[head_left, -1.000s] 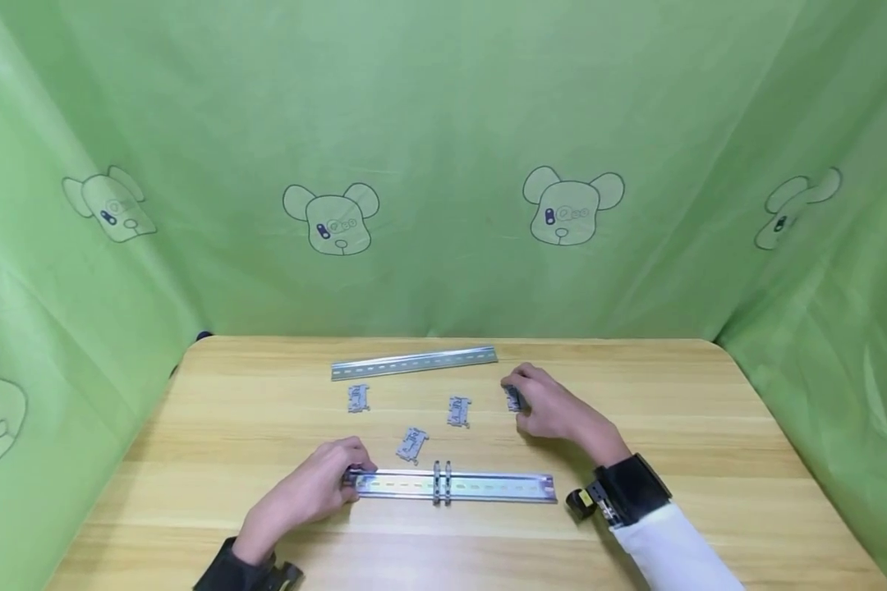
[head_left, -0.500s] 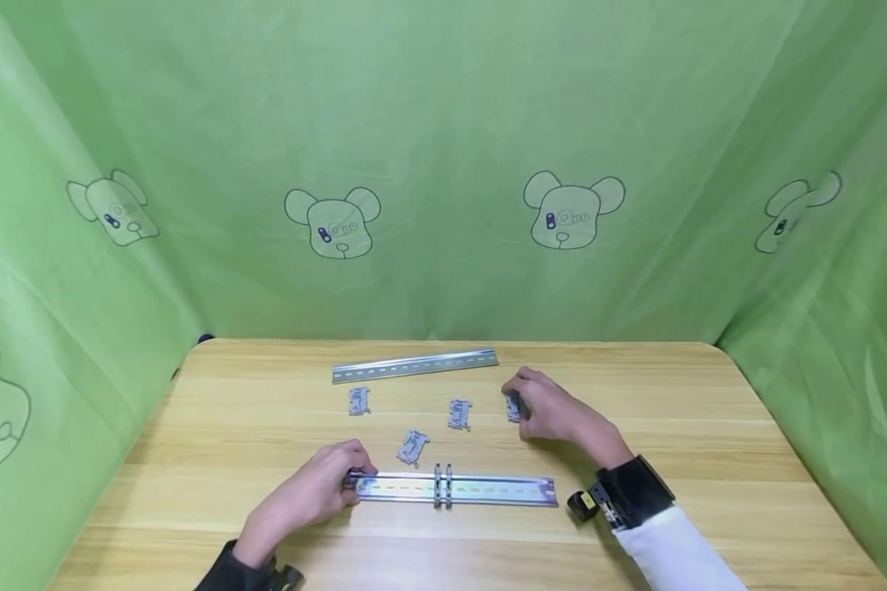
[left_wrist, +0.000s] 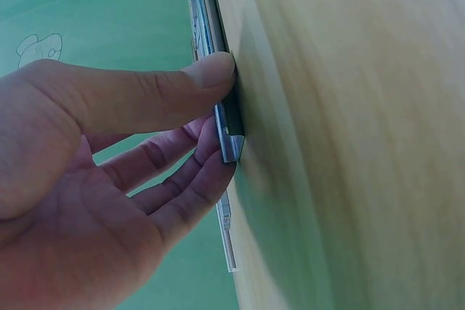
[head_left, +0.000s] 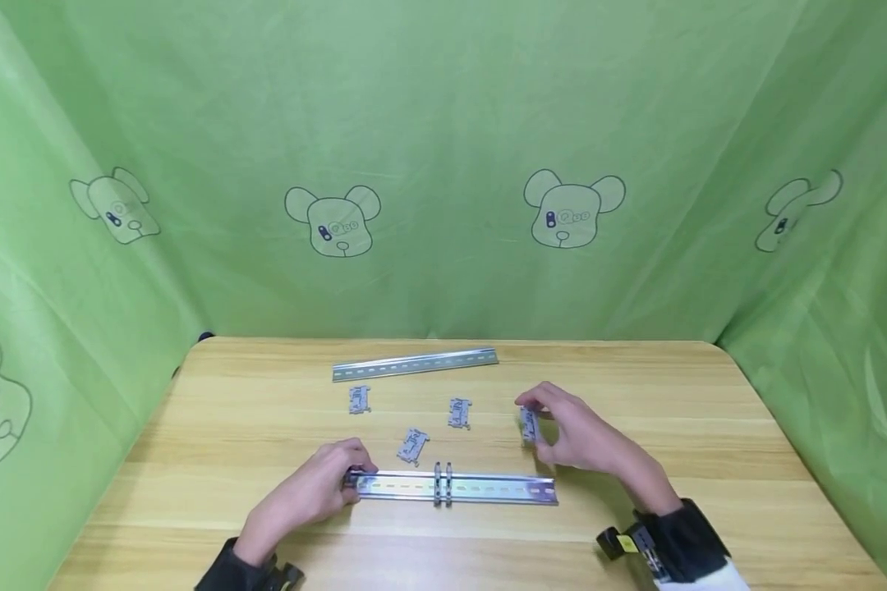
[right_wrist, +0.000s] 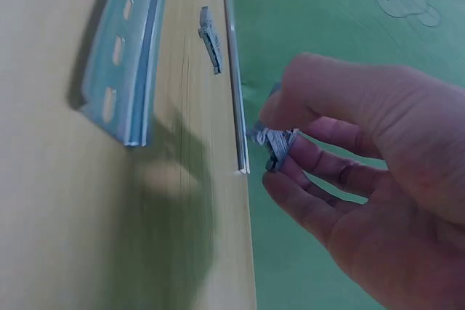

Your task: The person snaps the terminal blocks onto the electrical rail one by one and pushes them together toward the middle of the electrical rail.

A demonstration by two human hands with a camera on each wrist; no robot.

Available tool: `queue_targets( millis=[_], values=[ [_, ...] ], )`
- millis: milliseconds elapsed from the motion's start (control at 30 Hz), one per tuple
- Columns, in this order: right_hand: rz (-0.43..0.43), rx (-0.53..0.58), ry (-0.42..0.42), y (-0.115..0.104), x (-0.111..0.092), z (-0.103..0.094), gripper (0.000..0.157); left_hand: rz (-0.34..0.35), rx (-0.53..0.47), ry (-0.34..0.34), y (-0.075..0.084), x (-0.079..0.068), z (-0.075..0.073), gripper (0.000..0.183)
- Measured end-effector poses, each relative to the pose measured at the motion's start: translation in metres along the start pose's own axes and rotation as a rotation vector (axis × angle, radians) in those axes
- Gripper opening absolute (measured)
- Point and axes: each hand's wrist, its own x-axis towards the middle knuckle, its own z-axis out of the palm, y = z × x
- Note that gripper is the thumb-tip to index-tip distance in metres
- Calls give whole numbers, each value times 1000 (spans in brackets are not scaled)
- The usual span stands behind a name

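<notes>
My left hand [head_left: 314, 486] pinches the left end of a slotted metal DIN rail [head_left: 488, 488] near the table's front. In the left wrist view the thumb lies on one edge of the rail [left_wrist: 211, 34], with fingers on the other. Two thin grey terminal blocks [head_left: 443, 484] stand side by side across the rail's middle. To the right, my right hand [head_left: 580, 431] holds another grey terminal block [head_left: 529, 425] between thumb and fingers. The right wrist view shows this block [right_wrist: 276, 147] held off the table, partly hidden by the thumb.
Loose terminal blocks lie flat beyond the rail: one at the left [head_left: 358, 400], one tilted [head_left: 413, 446] and one near the middle [head_left: 459, 413]. A second DIN rail [head_left: 415, 364] lies slanted at the back of the wooden table [head_left: 673, 394]. Green fabric [head_left: 443, 279] surrounds the table.
My right hand has lifted the terminal block from the table and moved right and toward the front with it. The left hand and its rail stay in place.
</notes>
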Motion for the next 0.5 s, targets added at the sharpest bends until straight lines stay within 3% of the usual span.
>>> queue_targets(
  millis=[267, 500],
  values=[
    [-20, 59, 27, 7, -37, 3, 56, 1, 5, -4, 1, 0, -1, 33],
    [-5, 188, -25, 14, -58, 12, 54, -7, -6, -7, 0, 0, 0, 32]
  ],
)
